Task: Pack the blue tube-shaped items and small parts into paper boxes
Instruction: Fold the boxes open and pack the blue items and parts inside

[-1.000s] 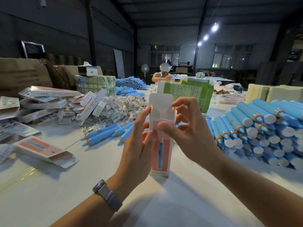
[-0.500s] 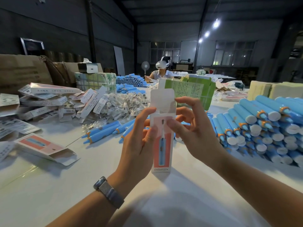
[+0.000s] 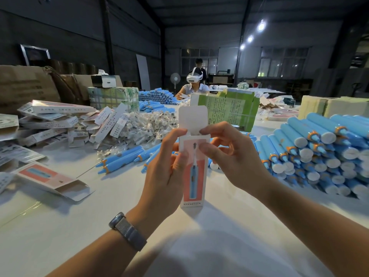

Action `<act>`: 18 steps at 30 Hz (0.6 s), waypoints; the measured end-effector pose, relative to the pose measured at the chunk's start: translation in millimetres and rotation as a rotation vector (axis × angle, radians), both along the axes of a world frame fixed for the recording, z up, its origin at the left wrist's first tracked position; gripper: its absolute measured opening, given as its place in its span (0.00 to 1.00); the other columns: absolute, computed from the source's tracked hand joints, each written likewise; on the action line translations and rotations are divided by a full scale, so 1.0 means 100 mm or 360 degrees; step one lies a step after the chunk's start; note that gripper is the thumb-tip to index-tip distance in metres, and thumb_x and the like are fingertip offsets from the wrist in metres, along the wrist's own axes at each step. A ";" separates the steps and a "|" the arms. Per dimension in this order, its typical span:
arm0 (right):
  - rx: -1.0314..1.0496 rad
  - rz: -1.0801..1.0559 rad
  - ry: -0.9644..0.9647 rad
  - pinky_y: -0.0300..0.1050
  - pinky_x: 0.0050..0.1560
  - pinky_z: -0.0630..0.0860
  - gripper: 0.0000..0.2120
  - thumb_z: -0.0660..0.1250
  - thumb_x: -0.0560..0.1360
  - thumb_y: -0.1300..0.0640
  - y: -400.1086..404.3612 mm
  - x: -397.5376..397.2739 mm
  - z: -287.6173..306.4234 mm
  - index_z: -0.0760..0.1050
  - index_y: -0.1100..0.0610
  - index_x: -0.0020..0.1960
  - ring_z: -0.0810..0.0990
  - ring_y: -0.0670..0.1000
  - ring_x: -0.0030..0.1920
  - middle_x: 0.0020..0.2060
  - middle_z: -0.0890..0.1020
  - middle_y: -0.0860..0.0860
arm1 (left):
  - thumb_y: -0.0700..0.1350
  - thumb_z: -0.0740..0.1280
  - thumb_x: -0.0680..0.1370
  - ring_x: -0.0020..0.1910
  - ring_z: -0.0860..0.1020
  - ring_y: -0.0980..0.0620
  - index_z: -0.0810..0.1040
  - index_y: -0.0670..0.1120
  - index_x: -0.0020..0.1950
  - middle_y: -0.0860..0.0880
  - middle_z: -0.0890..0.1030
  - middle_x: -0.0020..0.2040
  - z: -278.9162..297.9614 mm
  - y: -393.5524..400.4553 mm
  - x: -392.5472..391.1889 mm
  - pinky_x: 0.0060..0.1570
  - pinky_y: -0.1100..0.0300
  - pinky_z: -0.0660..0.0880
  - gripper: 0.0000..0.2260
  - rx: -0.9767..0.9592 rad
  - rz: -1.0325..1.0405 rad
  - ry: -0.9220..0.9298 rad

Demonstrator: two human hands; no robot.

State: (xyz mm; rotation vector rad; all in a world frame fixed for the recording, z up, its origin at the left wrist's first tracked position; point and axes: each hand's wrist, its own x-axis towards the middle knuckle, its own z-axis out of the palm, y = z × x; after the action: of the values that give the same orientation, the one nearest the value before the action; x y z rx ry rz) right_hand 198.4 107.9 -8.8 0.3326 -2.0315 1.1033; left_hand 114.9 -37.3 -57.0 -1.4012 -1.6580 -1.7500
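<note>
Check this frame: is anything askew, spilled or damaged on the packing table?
Nothing looks damaged. Both hands, left and right, hold the upright pink-and-white paper box, its top flap open. The flat white cartons at left lie in a loose, untidy heap.

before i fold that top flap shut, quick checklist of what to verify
1. Box held steady: ok. The left hand and the right hand both grip the paper box, which stands upright.
2. Top flap free to fold: ok, it stands straight up with nothing on it.
3. Side tabs tucked: cannot tell, fingertips cover both top corners.
4. Blue tube inside: cannot tell, the box walls hide the contents.
5. Small part inside: cannot tell, same reason.
6. Next supplies at hand: ok, blue tubes stacked to the right, bagged small parts piled behind the box.
</note>
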 end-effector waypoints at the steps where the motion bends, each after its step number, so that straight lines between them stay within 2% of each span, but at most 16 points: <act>1: 0.0008 0.0003 -0.0002 0.45 0.37 0.77 0.08 0.70 0.74 0.50 0.00 0.00 0.01 0.76 0.39 0.49 0.76 0.44 0.36 0.43 0.81 0.37 | 0.53 0.57 0.83 0.46 0.83 0.47 0.66 0.68 0.67 0.56 0.81 0.53 0.00 0.00 0.00 0.44 0.42 0.80 0.14 0.0002 0.0002 0.0001; 4: 0.0038 -0.0014 -0.0008 0.50 0.40 0.78 0.06 0.69 0.72 0.46 -0.01 0.02 0.02 0.75 0.37 0.48 0.78 0.45 0.37 0.44 0.81 0.37 | 0.53 0.56 0.83 0.45 0.82 0.47 0.65 0.69 0.67 0.56 0.81 0.53 0.00 -0.01 0.01 0.43 0.41 0.80 0.15 0.0001 0.0020 0.0010; 6: 0.0034 -0.0017 0.0000 0.49 0.41 0.78 0.06 0.69 0.72 0.46 -0.02 0.02 0.02 0.76 0.37 0.48 0.80 0.44 0.41 0.46 0.81 0.37 | 0.54 0.56 0.83 0.45 0.82 0.47 0.65 0.70 0.66 0.57 0.81 0.53 0.00 -0.01 0.01 0.43 0.41 0.80 0.14 -0.0015 0.0021 0.0006; 8: 0.0032 -0.0007 0.0043 0.41 0.45 0.77 0.08 0.71 0.72 0.49 -0.02 0.03 0.03 0.76 0.37 0.48 0.81 0.44 0.49 0.52 0.81 0.37 | 0.54 0.56 0.83 0.46 0.82 0.46 0.65 0.70 0.66 0.57 0.81 0.53 0.01 -0.01 0.02 0.43 0.40 0.80 0.14 -0.0015 0.0014 -0.0016; 11: 0.0070 -0.0005 0.0110 0.41 0.49 0.78 0.11 0.72 0.73 0.56 0.00 0.03 0.03 0.77 0.42 0.50 0.80 0.48 0.59 0.63 0.79 0.45 | 0.54 0.56 0.82 0.47 0.82 0.45 0.66 0.68 0.66 0.56 0.81 0.53 0.01 -0.01 0.02 0.44 0.40 0.79 0.14 -0.0013 -0.0008 -0.0041; 15: 0.0054 0.0022 0.0142 0.38 0.48 0.77 0.10 0.73 0.72 0.55 0.00 0.03 0.04 0.77 0.43 0.50 0.80 0.47 0.58 0.63 0.79 0.43 | 0.54 0.56 0.82 0.48 0.82 0.46 0.66 0.68 0.66 0.55 0.81 0.53 0.02 -0.02 0.02 0.45 0.41 0.80 0.13 -0.0018 -0.0014 -0.0028; 18: 0.0025 0.0033 0.0143 0.37 0.47 0.76 0.11 0.74 0.71 0.58 0.00 0.04 0.05 0.79 0.45 0.49 0.81 0.46 0.56 0.61 0.80 0.41 | 0.55 0.56 0.82 0.48 0.82 0.45 0.66 0.69 0.65 0.54 0.81 0.54 0.03 -0.01 0.02 0.45 0.41 0.80 0.13 -0.0019 -0.0019 -0.0026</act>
State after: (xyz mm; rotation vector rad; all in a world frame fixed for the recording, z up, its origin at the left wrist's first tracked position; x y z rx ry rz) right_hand 202.0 107.9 -3.9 0.4050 -1.9621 1.0669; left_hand 117.3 -38.6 -54.4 -1.4082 -1.6746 -1.7656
